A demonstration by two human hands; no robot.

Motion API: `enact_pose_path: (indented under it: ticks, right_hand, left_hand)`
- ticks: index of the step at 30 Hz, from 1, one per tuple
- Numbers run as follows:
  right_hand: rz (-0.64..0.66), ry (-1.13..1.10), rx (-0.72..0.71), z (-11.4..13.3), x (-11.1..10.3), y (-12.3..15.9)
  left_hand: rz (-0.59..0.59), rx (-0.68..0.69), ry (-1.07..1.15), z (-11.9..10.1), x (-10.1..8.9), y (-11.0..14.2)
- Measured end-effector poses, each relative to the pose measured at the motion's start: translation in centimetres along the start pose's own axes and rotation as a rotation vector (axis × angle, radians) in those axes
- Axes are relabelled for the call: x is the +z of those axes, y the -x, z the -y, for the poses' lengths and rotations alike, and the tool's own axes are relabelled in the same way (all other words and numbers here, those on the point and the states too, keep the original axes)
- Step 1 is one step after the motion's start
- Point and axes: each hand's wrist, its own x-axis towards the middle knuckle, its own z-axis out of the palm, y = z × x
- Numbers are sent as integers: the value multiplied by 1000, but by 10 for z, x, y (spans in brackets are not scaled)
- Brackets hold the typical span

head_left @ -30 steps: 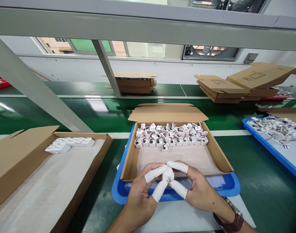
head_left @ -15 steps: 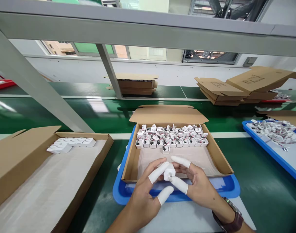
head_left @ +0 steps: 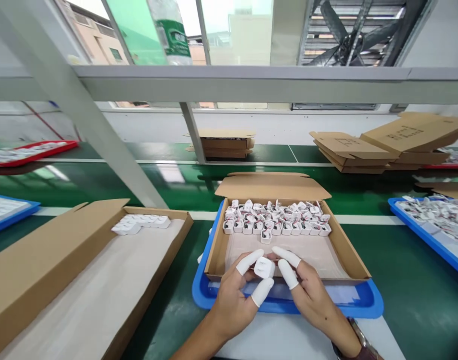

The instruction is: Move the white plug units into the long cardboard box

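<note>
A small white charger plug (head_left: 264,268), a rounded block, is held between my hands above the near edge of an open cardboard box. My left hand (head_left: 234,305) closes around its left side, white covers on the thumb and index finger. From the right, my right hand (head_left: 311,297) has its fingers against the plug, with similar covers on two fingertips; the exact contact is partly hidden. Inside the box (head_left: 349,250), rows of white plug housings (head_left: 277,220) with wires sit at the far end. One housing (head_left: 266,236) stands in front of the rows.
The box rests in a blue tray (head_left: 375,302). At left, another cardboard box (head_left: 183,235) holds several white pieces (head_left: 140,223) on paper. A blue tray (head_left: 420,220) of wired parts is at right. A grey frame post (head_left: 116,150) slants across the left side.
The view has tilted up and turned left. The plug has been turned, so its metal prongs no longer show and a plain face is visible. My right thumb has shifted up along its side.
</note>
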Motion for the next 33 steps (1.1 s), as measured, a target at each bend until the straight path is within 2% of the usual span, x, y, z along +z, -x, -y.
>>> enact_pose_path:
  ticks: [3,5,7,9,12,15,17,18,20,22,25,28,33]
  right_hand:
    - [-53,166,-161,-9,6,4]
    - [-70,268,-254,-13,10,6]
    - [-70,362,-347,-17,14,7]
    - [-67,452,-424,-21,17,9]
    - [-73,557,-497,-29,21,11]
    - [-101,629,-555,-38,23,12]
    - [-121,680,-583,-41,24,12]
    - [-125,703,-594,-42,25,12]
    - [-137,740,-617,-41,25,11]
    - [-147,765,-647,-39,24,9]
    - [-163,773,-693,-35,22,6]
    - [-181,741,-718,-36,20,4]
    - [-130,717,-717,-47,16,5]
  left_hand:
    - [-52,-33,4,-11,-2,0]
    - [-91,8,-76,-23,-8,3]
    - [-122,40,-182,-38,-20,10]
    - [-172,14,-279,-54,-39,17]
    - [-283,-55,-436,-78,-86,20]
    - [-425,-32,-702,-93,-150,7]
    - [-446,-137,-947,-92,-193,-8]
    - [-402,-202,-1075,-88,-212,-16]
    - [-355,-240,-1156,-69,-240,-30]
    - [-289,-235,-1209,-42,-254,-40]
    - [-195,-168,-1272,1,-258,-51]
    - [-123,-105,-1313,34,-260,-58]
    - [-74,-58,-1348,61,-269,-63]
